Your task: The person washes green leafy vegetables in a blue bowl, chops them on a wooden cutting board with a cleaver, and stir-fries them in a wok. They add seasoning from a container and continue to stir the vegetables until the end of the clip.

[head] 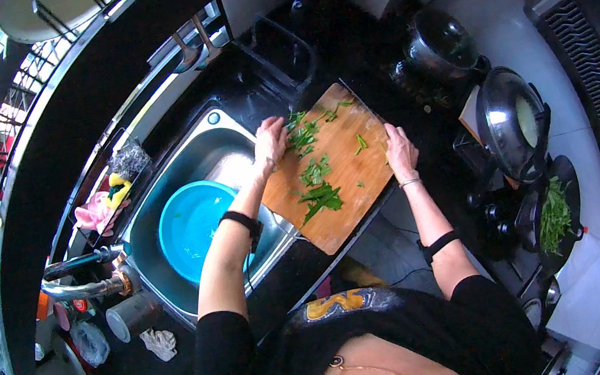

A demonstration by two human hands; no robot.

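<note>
A wooden cutting board (348, 173) lies at a slant beside the sink, its left corner reaching over the sink rim. Chopped green leaves (315, 171) are scattered along its left half, with a few bits farther right. My right hand (400, 150) grips the board's right edge. At the far left edge of the board, my left hand (271, 141) has its fingers curled down close to the cut greens; whether they hold anything is hidden. Below my left forearm, a blue plastic basin (194, 221) sits in the stainless steel sink (225, 137).
A faucet (90, 278) reaches in from the left. Several pots stand right, including a lidded pot (442, 39) and a wok with a lid (508, 120). Leafy greens (555, 218) lie in a dark pan. A rack (105, 207) behind the sink holds cloths and a scrubber.
</note>
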